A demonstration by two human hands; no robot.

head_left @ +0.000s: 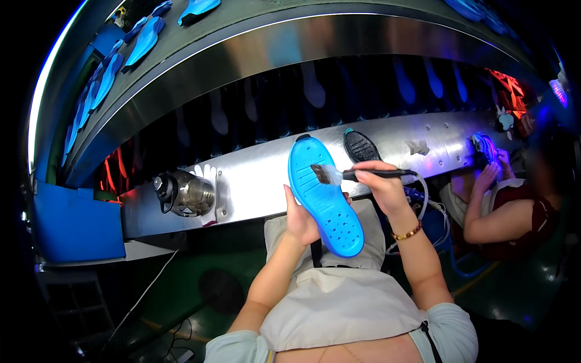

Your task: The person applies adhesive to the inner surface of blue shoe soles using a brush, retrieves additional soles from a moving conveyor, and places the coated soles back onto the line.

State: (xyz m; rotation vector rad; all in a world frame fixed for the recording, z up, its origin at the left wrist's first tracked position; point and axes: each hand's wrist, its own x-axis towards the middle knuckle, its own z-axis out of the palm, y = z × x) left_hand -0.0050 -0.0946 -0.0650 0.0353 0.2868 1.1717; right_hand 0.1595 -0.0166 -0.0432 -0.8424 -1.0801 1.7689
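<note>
The bright blue shoe sole (322,202) is held up in front of you, its upper end over the tabletop (254,190) and its lower end over your lap. Its long axis runs from 11 o'clock to 5 o'clock. From your right hand (386,186) it lies toward 9 o'clock; your left hand (301,219) is nearer, touching its left edge, with the sole's middle toward 1 o'clock from it. That left hand is wrapped around the sole from beneath, though most of the fingers are hidden. Your right hand pinches a brush (347,175) by its slim black handle, bristles pointing to 9 o'clock, almost straight across the sole; you cannot tell whether they press on it.

The sole looks smooth and rubbery, with shallow grooves across the upper half, small round holes in the lower half and a dark patch at its 11 o'clock tip. A black, ridged sole (358,145) lies toward 1 o'clock on the shiny metal tabletop. Toward 9 o'clock stands or lies a see-through bottle (192,195) with a black lid, beside pale gloves (206,175). Toward 3 o'clock, a co-worker (511,212) handles a bluish piece.
</note>
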